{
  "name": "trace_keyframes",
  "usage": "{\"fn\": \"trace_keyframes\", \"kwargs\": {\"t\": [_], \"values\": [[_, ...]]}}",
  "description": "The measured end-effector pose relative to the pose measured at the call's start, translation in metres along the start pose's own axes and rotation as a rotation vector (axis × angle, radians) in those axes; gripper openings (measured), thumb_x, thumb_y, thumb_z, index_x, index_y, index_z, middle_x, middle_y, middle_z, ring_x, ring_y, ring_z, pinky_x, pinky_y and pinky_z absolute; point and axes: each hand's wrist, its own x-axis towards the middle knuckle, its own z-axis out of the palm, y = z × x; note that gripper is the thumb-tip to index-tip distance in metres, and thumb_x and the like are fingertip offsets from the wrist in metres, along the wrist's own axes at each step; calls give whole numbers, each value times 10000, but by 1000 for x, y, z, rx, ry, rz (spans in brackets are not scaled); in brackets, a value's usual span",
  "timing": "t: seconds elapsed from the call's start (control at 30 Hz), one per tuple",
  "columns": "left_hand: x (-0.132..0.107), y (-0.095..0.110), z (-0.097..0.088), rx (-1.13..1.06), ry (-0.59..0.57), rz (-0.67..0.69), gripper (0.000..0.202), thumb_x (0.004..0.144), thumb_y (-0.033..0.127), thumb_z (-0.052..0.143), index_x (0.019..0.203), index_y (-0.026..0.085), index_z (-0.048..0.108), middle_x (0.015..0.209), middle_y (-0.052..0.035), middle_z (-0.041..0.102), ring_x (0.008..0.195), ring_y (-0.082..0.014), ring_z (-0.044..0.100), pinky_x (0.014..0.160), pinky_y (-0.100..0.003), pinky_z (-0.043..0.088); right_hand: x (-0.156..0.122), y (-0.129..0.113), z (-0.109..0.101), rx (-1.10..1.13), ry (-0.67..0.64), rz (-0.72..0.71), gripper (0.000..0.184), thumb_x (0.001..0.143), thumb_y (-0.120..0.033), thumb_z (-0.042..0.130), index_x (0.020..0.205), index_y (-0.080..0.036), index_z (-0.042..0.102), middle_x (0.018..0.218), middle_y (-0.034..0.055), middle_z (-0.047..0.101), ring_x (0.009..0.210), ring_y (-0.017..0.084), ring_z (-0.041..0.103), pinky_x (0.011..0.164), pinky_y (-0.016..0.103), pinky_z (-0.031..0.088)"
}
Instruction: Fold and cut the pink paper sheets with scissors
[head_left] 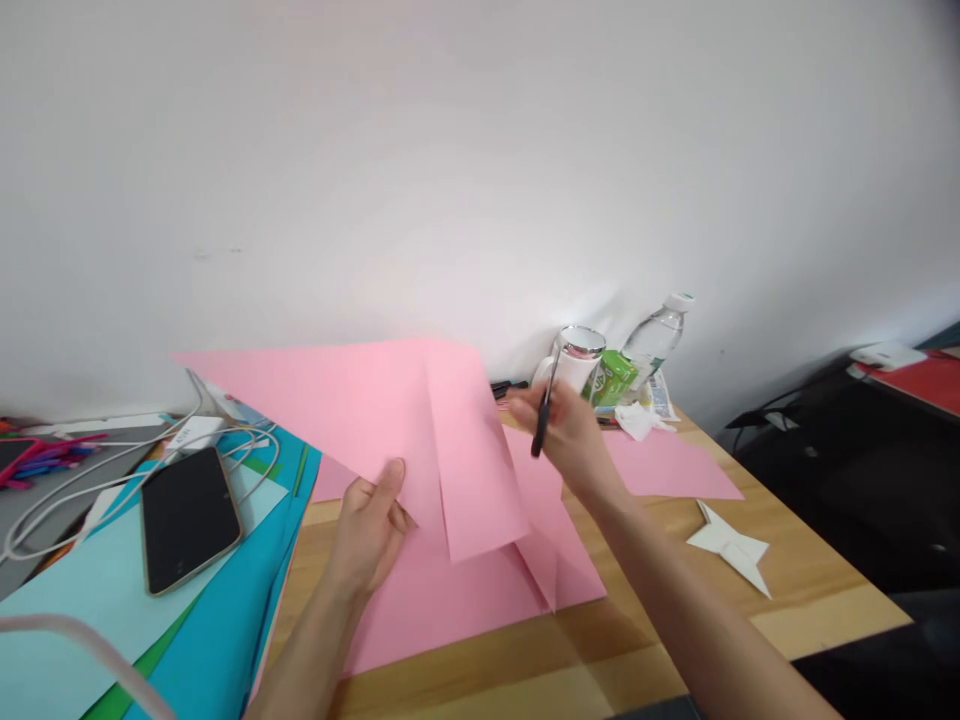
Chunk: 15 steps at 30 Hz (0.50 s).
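Pinched between the thumb and fingers of my left hand point(371, 525) is a large pink sheet of paper point(360, 400). It is lifted off the table, its right part curls over, and a cut edge shows by my fingertips. My right hand point(566, 430), to the right of the sheet and apart from it, grips a black-handled tool with a thin metal blade point(540, 430). The blade points up; seen edge-on, its exact kind is unclear. More pink paper point(450, 620) lies on the table beneath the raised sheet.
A phone point(191, 520), white cables and blue paper point(247, 580) lie left. At the wall stand a white mug point(574, 365), a green carton point(613, 378) and a water bottle point(656, 340). A folded white paper star point(731, 548) rests near the table's right edge point(847, 600).
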Motion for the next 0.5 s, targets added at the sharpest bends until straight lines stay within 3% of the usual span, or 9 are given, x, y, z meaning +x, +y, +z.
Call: {"fn": "trace_keyframes", "kwargs": {"t": [0.1, 0.2, 0.3, 0.4, 0.5], "values": [[2, -1, 0, 19, 51, 59, 565, 556, 545, 759, 311, 183, 401, 348, 33, 429, 413, -78, 427, 471, -213, 381, -24, 29, -5, 50, -117, 131, 355, 618, -440, 742, 670, -198, 488, 549, -39, 525, 460, 119, 488, 421, 252, 410], [2, -8, -2, 75, 84, 100, 518, 642, 513, 719, 349, 182, 451, 378, 19, 480, 424, -97, 446, 469, -228, 376, -40, 37, -3, 74, -91, 160, 384, 536, -341, 808, 669, -199, 476, 537, -70, 472, 434, 94, 437, 373, 213, 340], [1, -13, 0, 126, 80, 102, 414, 693, 500, 684, 476, 167, 567, 441, -7, 555, 474, -142, 521, 472, -245, 398, -45, 30, -1, 70, 62, 88, 378, 531, -221, 813, 671, -210, 462, 605, -72, 474, 507, 93, 461, 445, 220, 383], [1, -12, 7, 90, 129, 144, 373, 691, 492, 687, 541, 168, 580, 448, 7, 552, 481, -153, 538, 479, -251, 422, -50, 26, 2, 164, 220, 23, 380, 549, -182, 807, 725, -220, 473, 700, -56, 554, 602, 102, 518, 565, 238, 445], [2, -10, 13, 42, 215, 208, 374, 704, 504, 665, 550, 189, 534, 458, 38, 534, 454, -123, 496, 467, -234, 408, -61, 31, 10, 496, 243, 193, 420, 590, -233, 803, 790, -238, 434, 742, -51, 616, 689, 124, 595, 689, 280, 504]]}}
